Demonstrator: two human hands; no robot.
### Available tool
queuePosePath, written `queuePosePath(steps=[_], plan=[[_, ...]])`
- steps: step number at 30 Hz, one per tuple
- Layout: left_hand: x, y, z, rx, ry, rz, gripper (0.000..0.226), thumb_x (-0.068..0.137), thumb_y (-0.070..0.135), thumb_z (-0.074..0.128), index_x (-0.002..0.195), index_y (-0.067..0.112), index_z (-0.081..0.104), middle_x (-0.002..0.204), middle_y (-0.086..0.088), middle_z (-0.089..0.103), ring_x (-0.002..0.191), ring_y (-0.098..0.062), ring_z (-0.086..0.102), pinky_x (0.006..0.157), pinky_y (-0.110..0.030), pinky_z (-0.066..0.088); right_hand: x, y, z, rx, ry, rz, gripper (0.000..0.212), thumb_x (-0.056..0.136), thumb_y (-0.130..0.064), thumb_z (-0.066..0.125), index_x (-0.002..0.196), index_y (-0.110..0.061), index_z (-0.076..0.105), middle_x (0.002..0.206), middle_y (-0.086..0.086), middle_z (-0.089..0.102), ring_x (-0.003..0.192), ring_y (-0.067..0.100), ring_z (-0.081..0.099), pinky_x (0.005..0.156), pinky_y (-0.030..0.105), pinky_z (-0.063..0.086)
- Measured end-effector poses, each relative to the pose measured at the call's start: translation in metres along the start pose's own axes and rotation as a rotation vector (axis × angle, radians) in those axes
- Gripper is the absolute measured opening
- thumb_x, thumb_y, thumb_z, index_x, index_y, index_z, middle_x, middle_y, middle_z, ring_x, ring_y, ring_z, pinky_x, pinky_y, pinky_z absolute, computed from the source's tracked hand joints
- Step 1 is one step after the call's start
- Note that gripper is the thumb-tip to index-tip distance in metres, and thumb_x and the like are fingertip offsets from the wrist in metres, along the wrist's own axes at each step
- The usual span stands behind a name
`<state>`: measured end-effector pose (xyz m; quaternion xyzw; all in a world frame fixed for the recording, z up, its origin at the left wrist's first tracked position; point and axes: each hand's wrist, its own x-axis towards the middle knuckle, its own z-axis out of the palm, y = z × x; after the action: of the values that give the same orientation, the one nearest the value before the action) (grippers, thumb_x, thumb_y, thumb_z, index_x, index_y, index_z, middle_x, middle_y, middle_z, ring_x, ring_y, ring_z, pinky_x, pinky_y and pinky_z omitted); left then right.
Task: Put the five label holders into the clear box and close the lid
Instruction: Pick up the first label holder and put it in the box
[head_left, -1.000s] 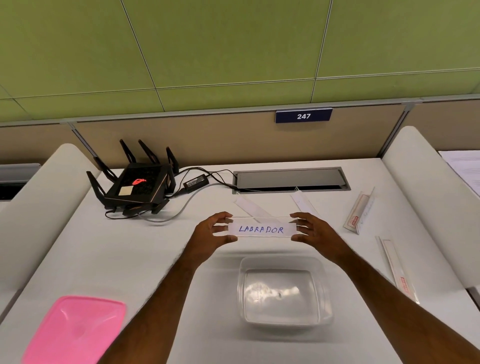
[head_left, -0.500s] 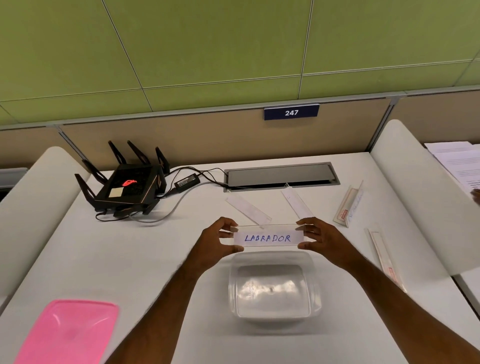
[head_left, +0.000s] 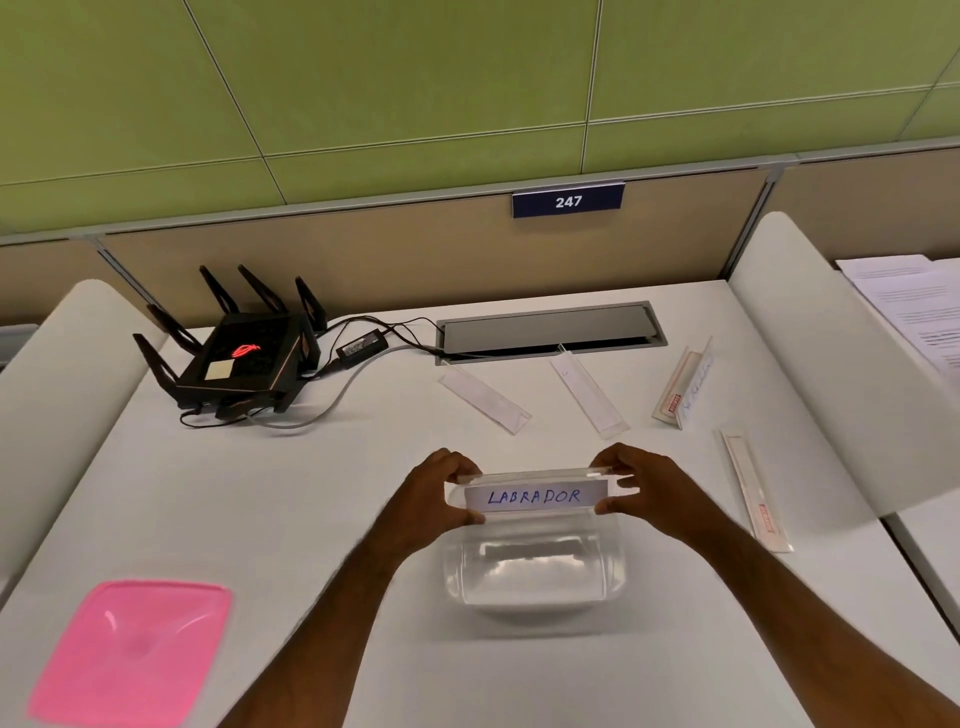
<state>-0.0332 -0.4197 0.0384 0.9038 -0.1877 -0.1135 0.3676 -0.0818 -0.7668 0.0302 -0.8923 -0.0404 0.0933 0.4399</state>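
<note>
Both grips closed on the "LABRADOR" label holder (head_left: 535, 495): left hand (head_left: 434, 501) pinching its left end, right hand (head_left: 652, 493) pinching its right end, thumbs below and fingers over the top edge. Holder held level, handwritten side facing the camera, just above the far rim of the clear box (head_left: 532, 569). Box open on the white desk (head_left: 311, 493), directly below and toward the camera from the holder. Pink lid (head_left: 130, 654) lying flat at the near left corner, well apart from the box. Four more label holders on the desk beyond the hands: one blank (head_left: 485, 397) behind the left hand, another blank (head_left: 589, 397) behind the right, a third standing tilted with a red mark (head_left: 683, 387) farther right, a fourth lying flat (head_left: 753, 488) near the right edge. Black router (head_left: 244, 358) with raised antennas at far left, cables running to the grey cable tray (head_left: 545, 332). Blue "247" plate (head_left: 568, 201) on the partition. Printed papers (head_left: 914, 306) at far right.
</note>
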Motion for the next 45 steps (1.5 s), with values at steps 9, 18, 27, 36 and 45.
queuePosePath(steps=[9,18,27,36,45], plan=[[-0.011,-0.001,0.005,0.171,-0.047,0.041,0.055,0.056,0.033,0.097,0.091,0.025,0.055,0.095,0.016,0.057,0.090,0.004,0.053,0.087,-0.019,0.037,-0.006,-0.004,0.012,-0.159,-0.023,-0.056,0.047,0.065,-0.029,0.094,0.104,-0.024,0.067,0.104,-0.017,0.069,0.097,0.001,0.063,0.083,0.013,0.049],[-0.009,-0.011,0.015,0.269,-0.099,0.023,0.051,0.061,0.040,0.094,0.092,0.026,0.056,0.094,0.015,0.060,0.088,-0.016,0.054,0.082,-0.028,0.044,-0.006,-0.001,0.021,-0.466,0.037,-0.127,0.044,0.071,-0.044,0.087,0.109,-0.027,0.073,0.105,-0.011,0.069,0.104,0.012,0.056,0.092,0.027,0.024],[-0.005,-0.011,0.032,0.428,-0.070,0.000,0.031,0.081,0.041,0.080,0.102,0.025,0.063,0.101,0.014,0.062,0.092,-0.019,0.037,0.074,-0.024,0.032,0.004,-0.004,0.031,-0.764,-0.021,-0.082,0.037,0.085,-0.049,0.071,0.119,-0.035,0.070,0.113,-0.015,0.068,0.117,0.011,0.050,0.099,0.038,0.017],[0.001,-0.005,0.038,0.604,-0.052,0.081,0.019,0.086,0.033,0.075,0.100,0.023,0.066,0.096,0.007,0.064,0.081,-0.019,0.037,0.072,-0.027,0.033,0.005,-0.008,0.044,-1.049,-0.080,-0.125,0.022,0.062,-0.033,0.092,0.077,-0.028,0.077,0.069,-0.009,0.066,0.079,0.017,0.060,0.077,0.036,0.023],[0.007,0.000,0.042,0.778,-0.153,0.137,0.033,0.056,0.031,0.096,0.074,0.022,0.070,0.072,0.007,0.066,0.063,-0.020,0.057,0.064,-0.024,0.043,0.008,-0.009,0.055,-1.146,-0.128,-0.113,0.029,0.052,-0.011,0.092,0.059,-0.023,0.067,0.056,-0.008,0.057,0.068,0.019,0.056,0.071,0.036,0.032]])
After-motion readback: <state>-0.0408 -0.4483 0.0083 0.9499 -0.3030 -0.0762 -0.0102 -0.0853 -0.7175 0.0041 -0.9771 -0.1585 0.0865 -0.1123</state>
